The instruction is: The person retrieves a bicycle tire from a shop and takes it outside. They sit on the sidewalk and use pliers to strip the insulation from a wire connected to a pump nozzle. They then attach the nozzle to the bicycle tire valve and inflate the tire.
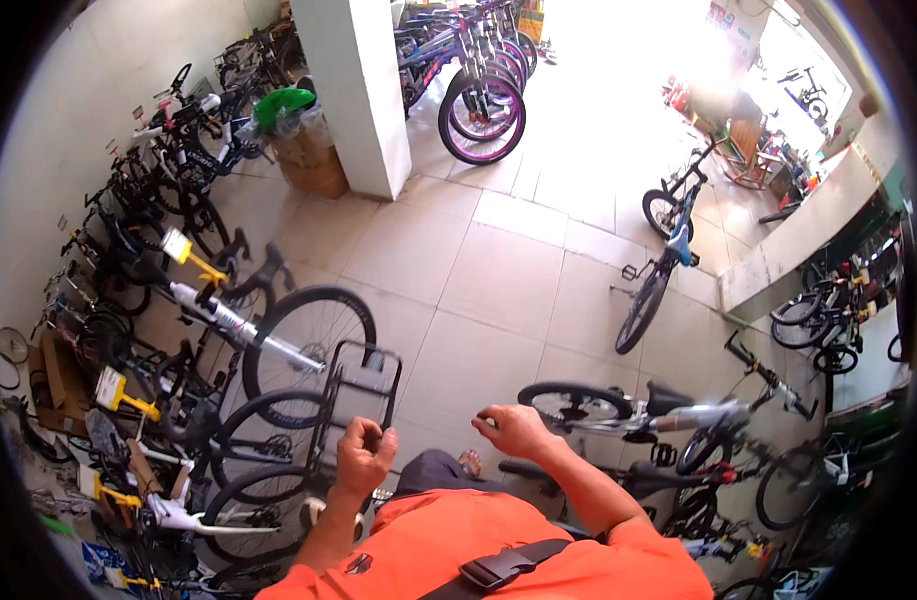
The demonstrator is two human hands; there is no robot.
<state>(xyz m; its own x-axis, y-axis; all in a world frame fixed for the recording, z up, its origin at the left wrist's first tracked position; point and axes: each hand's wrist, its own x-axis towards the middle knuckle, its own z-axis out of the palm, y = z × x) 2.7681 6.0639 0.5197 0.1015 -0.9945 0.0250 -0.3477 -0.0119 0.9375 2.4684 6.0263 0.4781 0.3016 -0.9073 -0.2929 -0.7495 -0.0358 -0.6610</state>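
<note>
While the left hand (pixel 366 456) and right hand (pixel 519 432) curl inward, apart, above the tiled floor (pixel 493 285), whether either grips something small cannot be told. Black metal rack (pixel 363 386) just past the left, contact unclear; silver bicycle (pixel 700 415) off to the right. No handling evident; what's done or remains, unreadable.

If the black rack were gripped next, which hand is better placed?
Probably the left hand: in this view it overlaps the lower end of the black rack, though contact cannot be judged. The right hand is farther from it, beside the silver bike.
</note>
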